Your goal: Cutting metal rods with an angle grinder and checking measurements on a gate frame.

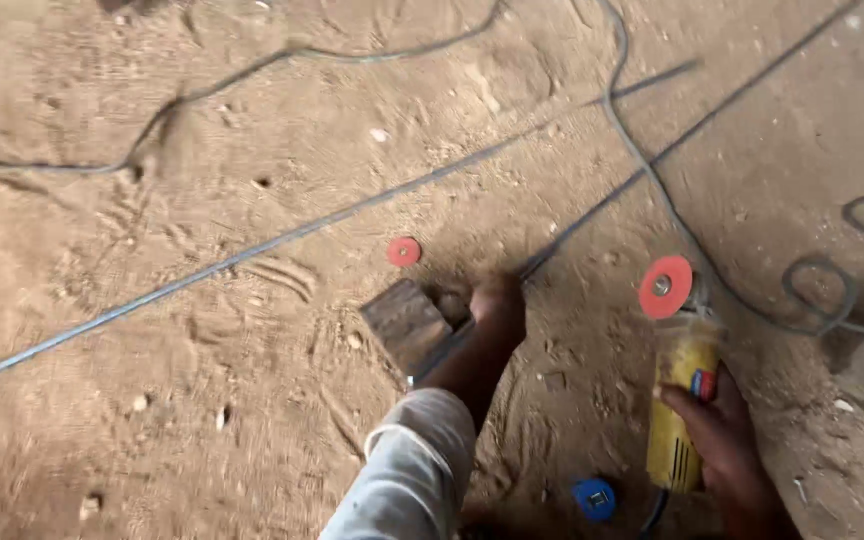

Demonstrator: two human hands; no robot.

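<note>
Head view: nearest us, our right hand grips the yellow angle grinder, its red disc up off the sand. Our left hand presses a steel rod onto a wooden block, fingers hidden. Farther off lie a small red disc and cables.

Yellow angle grinder, red disc up, lying right of wooden block; thin steel rod crosses the block
</note>
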